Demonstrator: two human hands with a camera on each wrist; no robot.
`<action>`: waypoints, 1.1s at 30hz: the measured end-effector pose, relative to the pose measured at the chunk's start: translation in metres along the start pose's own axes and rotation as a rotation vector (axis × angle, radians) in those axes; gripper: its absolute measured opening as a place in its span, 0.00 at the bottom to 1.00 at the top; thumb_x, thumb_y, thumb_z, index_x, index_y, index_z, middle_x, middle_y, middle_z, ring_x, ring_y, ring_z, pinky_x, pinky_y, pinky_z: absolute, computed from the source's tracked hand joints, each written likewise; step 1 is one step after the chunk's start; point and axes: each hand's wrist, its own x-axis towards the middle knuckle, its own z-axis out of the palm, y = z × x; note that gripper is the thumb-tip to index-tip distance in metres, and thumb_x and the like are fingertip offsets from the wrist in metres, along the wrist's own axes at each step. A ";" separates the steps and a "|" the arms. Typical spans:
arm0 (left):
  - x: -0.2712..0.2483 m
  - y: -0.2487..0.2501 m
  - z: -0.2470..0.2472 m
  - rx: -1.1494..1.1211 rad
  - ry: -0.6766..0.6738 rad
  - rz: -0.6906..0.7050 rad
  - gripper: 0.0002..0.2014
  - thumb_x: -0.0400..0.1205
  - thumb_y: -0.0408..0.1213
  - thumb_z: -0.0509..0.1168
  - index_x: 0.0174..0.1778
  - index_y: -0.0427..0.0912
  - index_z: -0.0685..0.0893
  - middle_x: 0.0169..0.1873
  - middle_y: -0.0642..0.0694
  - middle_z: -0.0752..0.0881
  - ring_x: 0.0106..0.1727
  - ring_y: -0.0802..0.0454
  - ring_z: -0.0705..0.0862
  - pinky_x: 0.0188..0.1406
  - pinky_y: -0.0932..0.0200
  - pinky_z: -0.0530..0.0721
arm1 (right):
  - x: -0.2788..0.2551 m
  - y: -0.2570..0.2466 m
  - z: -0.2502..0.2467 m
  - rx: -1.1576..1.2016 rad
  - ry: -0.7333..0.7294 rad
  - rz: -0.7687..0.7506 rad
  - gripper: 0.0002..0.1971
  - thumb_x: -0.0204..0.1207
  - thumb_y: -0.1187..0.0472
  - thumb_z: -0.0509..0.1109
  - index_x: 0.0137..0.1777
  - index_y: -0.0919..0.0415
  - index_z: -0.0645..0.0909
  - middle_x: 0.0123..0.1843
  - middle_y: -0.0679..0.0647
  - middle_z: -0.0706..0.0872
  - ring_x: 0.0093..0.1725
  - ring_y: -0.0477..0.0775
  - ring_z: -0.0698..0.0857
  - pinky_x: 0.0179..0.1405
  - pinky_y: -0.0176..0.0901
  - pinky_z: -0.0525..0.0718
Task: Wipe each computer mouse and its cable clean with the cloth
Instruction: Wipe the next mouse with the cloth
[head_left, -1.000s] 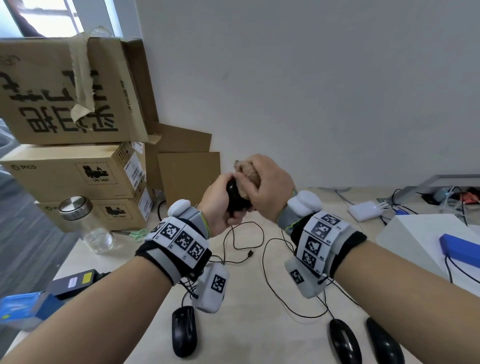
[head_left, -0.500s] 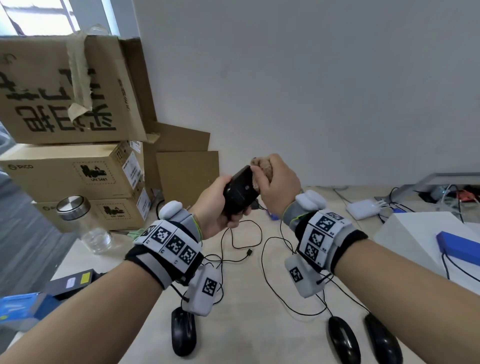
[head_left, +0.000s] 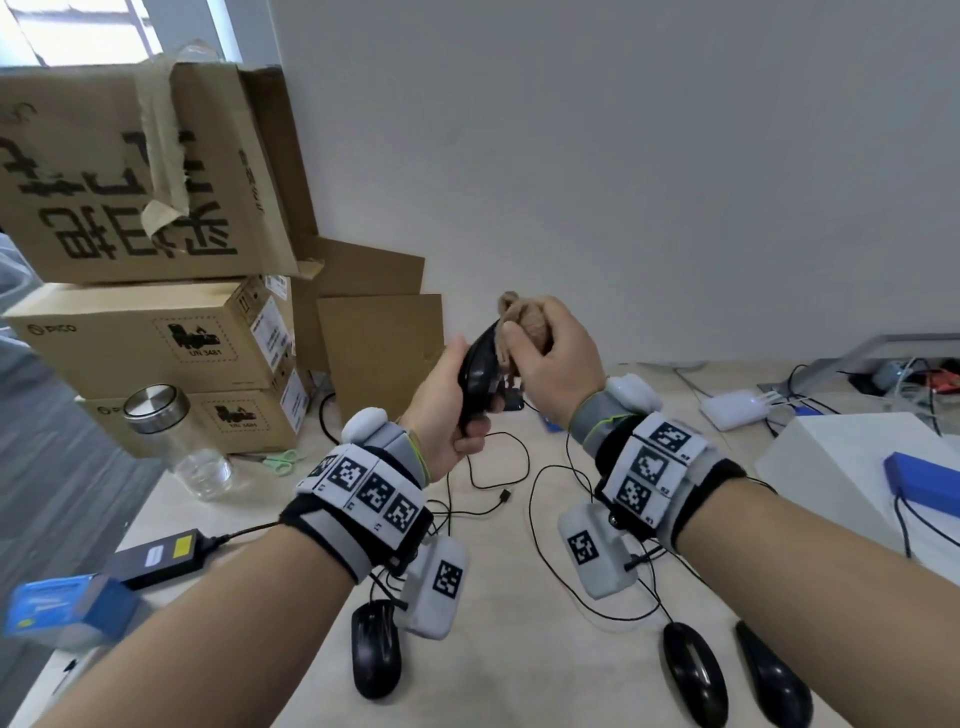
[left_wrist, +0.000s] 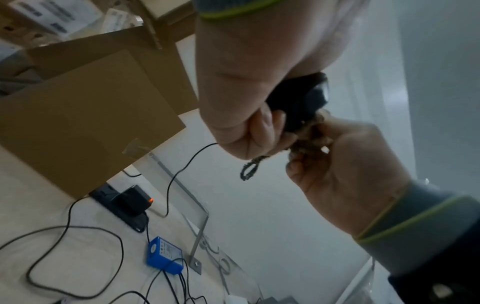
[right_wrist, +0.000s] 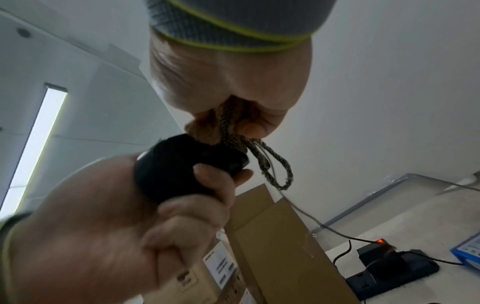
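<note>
My left hand (head_left: 447, 410) grips a black computer mouse (head_left: 480, 371) upright in the air above the desk. My right hand (head_left: 550, 358) holds a bunched tan cloth (head_left: 524, 322) and presses it against the top of that mouse. In the right wrist view the cloth (right_wrist: 207, 125) sits on the mouse (right_wrist: 176, 170), with a braided loop hanging from it. The mouse's thin cable (head_left: 498, 467) trails down to the desk. Three more black mice lie near the front edge: one at the left (head_left: 375, 654), two at the right (head_left: 693, 675) (head_left: 774, 680).
Stacked cardboard boxes (head_left: 156, 332) stand at the back left, with a glass jar (head_left: 182, 441) and green scissors (head_left: 278, 460) in front. A black power brick (head_left: 156, 556) and blue box (head_left: 57, 608) lie left. A white box (head_left: 852, 467) and white adapter (head_left: 735, 410) sit right.
My left hand has turned the mouse from showing its underside to edge-on, and my right hand has moved the cloth up along its top end.
</note>
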 end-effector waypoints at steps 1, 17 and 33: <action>0.001 0.000 0.003 0.009 0.062 0.009 0.28 0.85 0.63 0.51 0.44 0.40 0.80 0.26 0.45 0.78 0.22 0.53 0.63 0.20 0.64 0.55 | -0.006 -0.003 0.005 -0.026 -0.035 -0.052 0.04 0.77 0.56 0.69 0.50 0.52 0.80 0.45 0.46 0.85 0.46 0.48 0.82 0.48 0.41 0.78; -0.005 0.003 -0.014 -0.043 -0.012 -0.033 0.18 0.83 0.46 0.66 0.59 0.34 0.83 0.37 0.39 0.92 0.44 0.41 0.88 0.44 0.50 0.92 | 0.010 0.012 -0.013 -0.094 0.038 -0.030 0.03 0.75 0.54 0.66 0.47 0.45 0.77 0.42 0.44 0.87 0.47 0.49 0.84 0.54 0.51 0.82; 0.000 0.002 0.002 -0.178 0.002 -0.035 0.46 0.78 0.75 0.39 0.61 0.40 0.85 0.53 0.38 0.90 0.53 0.42 0.89 0.54 0.46 0.86 | -0.023 0.018 0.016 -0.493 -0.256 -0.388 0.16 0.80 0.47 0.55 0.64 0.43 0.78 0.64 0.43 0.83 0.66 0.52 0.75 0.64 0.50 0.69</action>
